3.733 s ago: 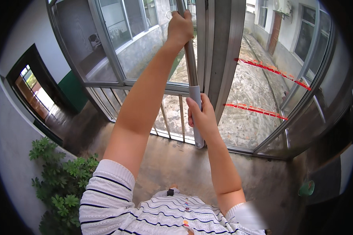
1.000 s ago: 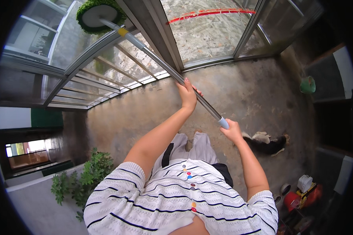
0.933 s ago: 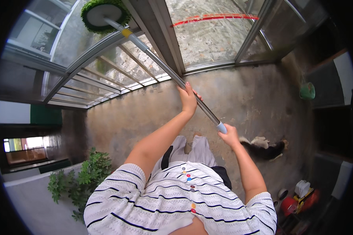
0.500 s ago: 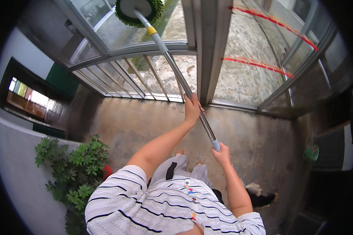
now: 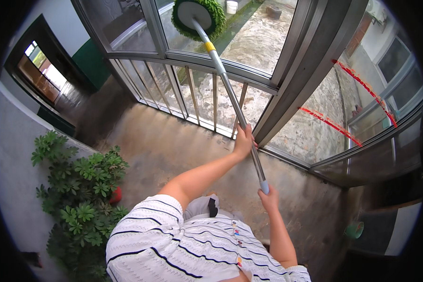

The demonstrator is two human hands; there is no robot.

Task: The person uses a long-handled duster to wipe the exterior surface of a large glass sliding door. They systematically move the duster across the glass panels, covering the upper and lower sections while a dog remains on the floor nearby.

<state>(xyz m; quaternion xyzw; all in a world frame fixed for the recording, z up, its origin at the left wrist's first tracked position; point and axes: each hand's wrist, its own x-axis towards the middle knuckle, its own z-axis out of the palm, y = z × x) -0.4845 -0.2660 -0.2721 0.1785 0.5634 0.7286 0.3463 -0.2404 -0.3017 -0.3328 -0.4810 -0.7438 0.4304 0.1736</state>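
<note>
Both my hands hold a long-handled mop (image 5: 232, 96) that slants up and away to the left. My left hand (image 5: 243, 142) is wrapped round the middle of the metal pole. My right hand (image 5: 269, 199) grips the pale blue end of the handle, closer to my body. At the far end is the green fringed mop head (image 5: 215, 19), with a round grey back and a yellow collar below it. It is in front of the window pane (image 5: 254, 42); I cannot tell whether it touches the glass.
Metal bars (image 5: 215, 101) line the lower window. Red strips (image 5: 331, 126) cross the glass at right. A leafy plant (image 5: 84, 211) by a low wall stands at left, near a red pot (image 5: 116, 195). A green bucket (image 5: 355, 230) is at lower right. A doorway opens far left.
The whole view has swung, so the window and plant sit differently in it. The mop head appears farther right and a little lower. Both hands keep their hold on the pole.
</note>
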